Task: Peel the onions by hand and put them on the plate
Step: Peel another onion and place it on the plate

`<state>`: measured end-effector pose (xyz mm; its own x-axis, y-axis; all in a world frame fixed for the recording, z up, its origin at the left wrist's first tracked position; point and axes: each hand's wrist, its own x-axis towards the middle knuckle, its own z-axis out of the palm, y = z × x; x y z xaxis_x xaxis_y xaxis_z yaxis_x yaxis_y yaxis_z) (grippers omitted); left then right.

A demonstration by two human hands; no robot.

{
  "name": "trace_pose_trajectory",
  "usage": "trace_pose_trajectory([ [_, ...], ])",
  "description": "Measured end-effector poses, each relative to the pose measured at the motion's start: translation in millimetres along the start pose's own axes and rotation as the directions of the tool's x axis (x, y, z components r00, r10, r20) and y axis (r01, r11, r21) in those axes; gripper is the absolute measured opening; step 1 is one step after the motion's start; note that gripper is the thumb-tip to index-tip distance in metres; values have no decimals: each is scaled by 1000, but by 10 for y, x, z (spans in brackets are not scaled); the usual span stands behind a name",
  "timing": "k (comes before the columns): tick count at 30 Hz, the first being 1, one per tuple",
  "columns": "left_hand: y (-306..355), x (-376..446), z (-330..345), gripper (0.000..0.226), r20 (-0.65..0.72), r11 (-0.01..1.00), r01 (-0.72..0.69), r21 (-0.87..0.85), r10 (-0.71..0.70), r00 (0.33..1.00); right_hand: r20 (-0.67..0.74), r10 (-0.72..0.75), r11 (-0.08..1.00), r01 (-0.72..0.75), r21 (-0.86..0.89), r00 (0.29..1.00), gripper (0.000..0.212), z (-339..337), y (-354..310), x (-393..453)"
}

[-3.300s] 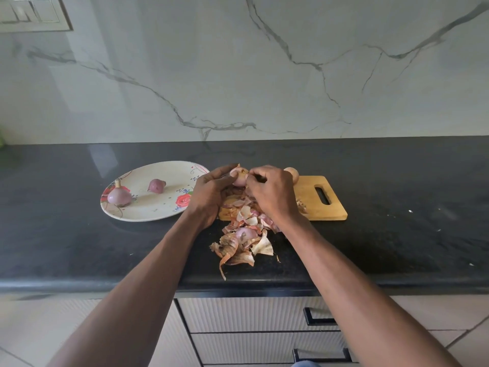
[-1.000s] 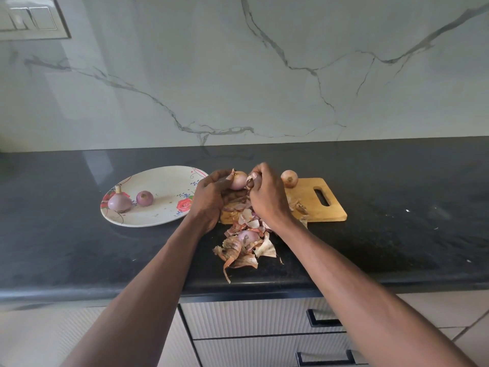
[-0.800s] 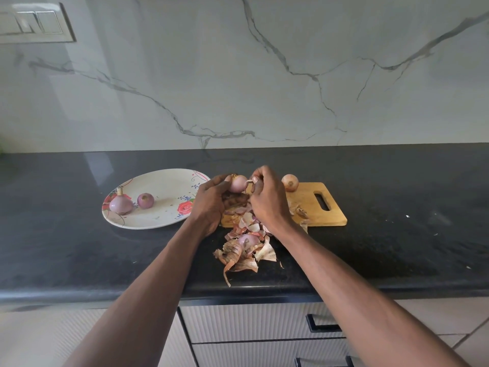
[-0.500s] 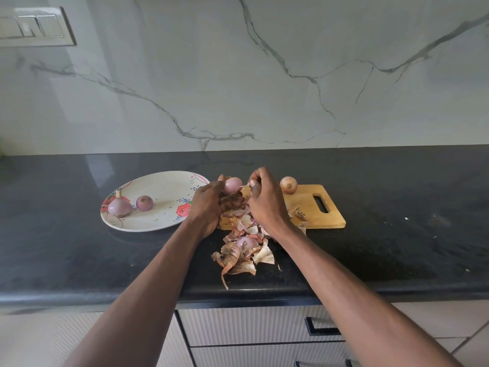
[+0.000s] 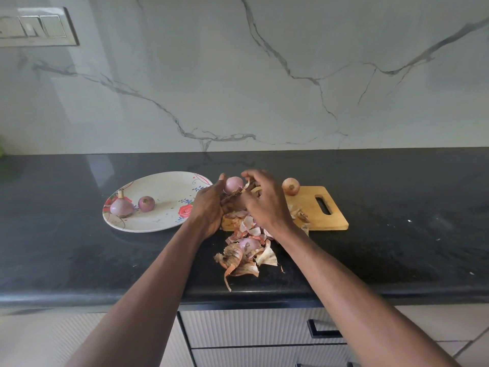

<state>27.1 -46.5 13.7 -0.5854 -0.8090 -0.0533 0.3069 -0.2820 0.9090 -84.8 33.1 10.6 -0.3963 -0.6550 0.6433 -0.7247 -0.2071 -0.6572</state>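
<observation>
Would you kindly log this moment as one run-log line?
step: peeling | left hand: holds onion | right hand: pinches skin | plate: two peeled onions | board: one unpeeled onion

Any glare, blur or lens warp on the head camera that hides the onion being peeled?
Head view: onion between left hand and right hand is sharp; pale window glare lies on the counter behind the plate; wide-angle bend at edges only.

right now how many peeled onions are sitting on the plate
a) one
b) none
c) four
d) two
d, two peeled purple onions, a larger one and a smaller one, lie on the left part of the plate, while another onion is in the left hand and an unpeeled onion sits on the cutting board.
</observation>
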Motion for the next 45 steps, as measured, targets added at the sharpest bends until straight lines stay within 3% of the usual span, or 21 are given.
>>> trace_pose_trajectory([
  [4, 3, -4, -2, 43, 10, 1000, -5, 22, 5, 1000, 11, -105, 989, 106, -105, 994, 16, 32, 58, -14],
  [12, 0, -21, 5, 29, 58, 997, -37, 75, 33, 998, 32, -118, 961, 122, -246, 992, 11, 33, 60, -38],
  [19, -10, -23, 21, 39, 40, 995, -42, 92, 39, 998, 16, 112, 993, -111, -33, 994, 11, 23, -15, -2],
  [24, -14, -26, 43, 42, -27, 995, -72, 68, 74, 997, 66, 201, 975, -206, 83, 977, 11, -1, -73, -5],
  [27, -16, 2, 24, 39, -72, 996, -76, 48, 80, 994, 18, 238, 952, -237, 193, 971, 10, -53, -66, 19],
  [30, -23, -11, 20, 32, -2, 992, -96, 83, 97, 995, -55, 155, 987, -152, 55, 986, 9, -54, -75, 2],
  [35, -6, -48, 29, 18, 47, 995, -98, -27, 99, 994, -67, 26, 976, -40, -214, 997, 8, -14, -18, -21],
  [45, -35, -3, -11, 37, 109, 990, -107, -94, 117, 987, -158, 94, 994, -102, -43, 983, 25, -95, 8, 29],
])
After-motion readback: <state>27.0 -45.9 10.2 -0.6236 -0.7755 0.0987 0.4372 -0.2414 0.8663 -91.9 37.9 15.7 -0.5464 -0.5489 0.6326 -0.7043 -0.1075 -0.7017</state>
